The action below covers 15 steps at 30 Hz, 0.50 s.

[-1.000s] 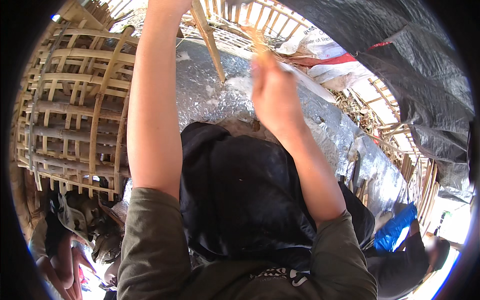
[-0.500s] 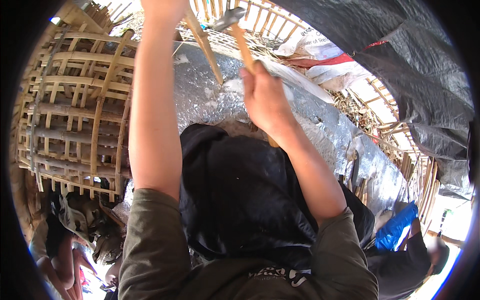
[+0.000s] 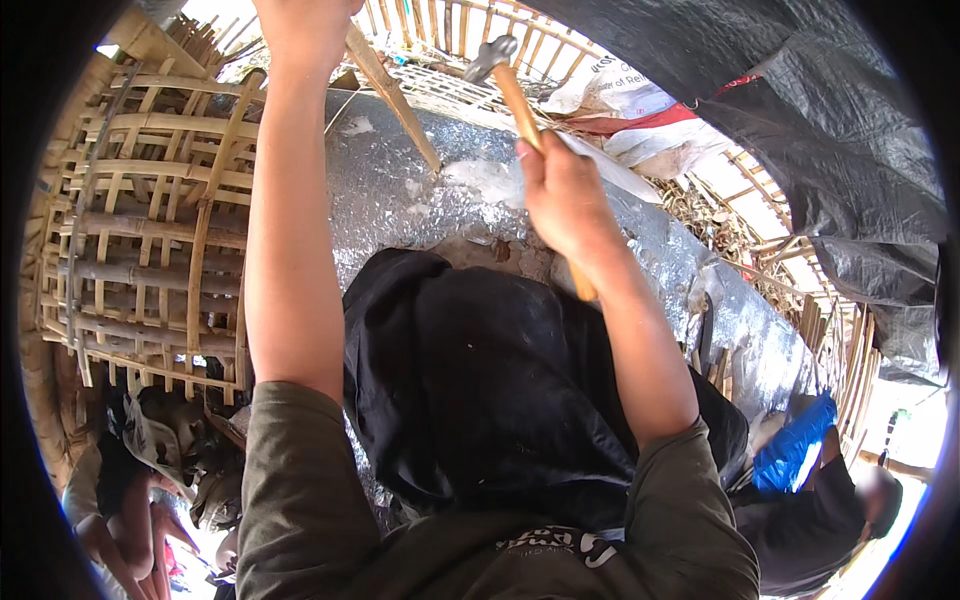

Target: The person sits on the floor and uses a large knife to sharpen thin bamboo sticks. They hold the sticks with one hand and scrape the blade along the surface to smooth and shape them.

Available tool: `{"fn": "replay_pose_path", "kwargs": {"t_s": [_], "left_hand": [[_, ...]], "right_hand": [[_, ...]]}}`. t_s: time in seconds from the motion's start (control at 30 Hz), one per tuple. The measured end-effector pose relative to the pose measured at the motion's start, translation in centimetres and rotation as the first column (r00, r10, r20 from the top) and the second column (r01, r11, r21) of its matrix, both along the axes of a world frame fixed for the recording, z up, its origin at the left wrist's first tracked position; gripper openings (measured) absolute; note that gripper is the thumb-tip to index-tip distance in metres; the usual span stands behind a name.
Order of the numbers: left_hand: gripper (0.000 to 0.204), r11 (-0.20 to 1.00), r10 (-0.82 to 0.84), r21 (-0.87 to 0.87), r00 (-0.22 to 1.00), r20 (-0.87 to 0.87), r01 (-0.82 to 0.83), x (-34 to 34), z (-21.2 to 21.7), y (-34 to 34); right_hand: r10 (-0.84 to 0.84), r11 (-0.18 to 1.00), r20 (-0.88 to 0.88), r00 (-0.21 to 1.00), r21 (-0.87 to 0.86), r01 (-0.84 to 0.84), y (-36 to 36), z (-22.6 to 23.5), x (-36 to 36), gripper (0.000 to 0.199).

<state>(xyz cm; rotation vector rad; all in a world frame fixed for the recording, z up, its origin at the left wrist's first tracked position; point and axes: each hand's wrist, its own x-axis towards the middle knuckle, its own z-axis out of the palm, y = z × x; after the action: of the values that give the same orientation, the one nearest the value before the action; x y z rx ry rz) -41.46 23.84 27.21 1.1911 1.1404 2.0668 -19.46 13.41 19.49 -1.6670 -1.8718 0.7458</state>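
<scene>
One hammer (image 3: pixel 516 103) fills the closed right hand (image 3: pixel 570 195); left hand's (image 3: pixel 305 30) grip unclear, white sack's (image 3: pixel 640 98) contents hidden.

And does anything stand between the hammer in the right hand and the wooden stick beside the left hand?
Nothing visible does: an open gap separates the hammer from the wooden stick in this view. The stick's upper end, at the left hand, is hidden.

Two hands (image 3: pixel 305 32) (image 3: pixel 568 195) (the wearer's), one hammer (image 3: pixel 519 104).
</scene>
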Motion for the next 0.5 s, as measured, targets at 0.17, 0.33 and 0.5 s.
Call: {"fn": "replay_pose_path", "kwargs": {"t_s": [0.17,0.33,0.5], "left_hand": [[0.033,0.998,-0.063,-0.002,0.997,-0.038,0.063,0.0,-0.6,-0.4],[0.034,0.962,-0.266,0.052,0.963,-0.032,0.267,0.6,0.8,-1.8],[0.036,0.900,-0.367,0.219,0.926,-0.085,0.377,2.5,1.7,-2.9]], "right_hand": [[0.013,0.994,-0.077,0.997,0.106,-0.005,-1.7,0.8,3.2,0.027],[-0.086,0.996,-0.094,0.992,-0.040,0.083,-7.5,2.0,10.6,0.027],[-0.313,0.949,-0.057,0.948,-0.040,0.312,-13.9,3.8,19.8,0.028]]}}
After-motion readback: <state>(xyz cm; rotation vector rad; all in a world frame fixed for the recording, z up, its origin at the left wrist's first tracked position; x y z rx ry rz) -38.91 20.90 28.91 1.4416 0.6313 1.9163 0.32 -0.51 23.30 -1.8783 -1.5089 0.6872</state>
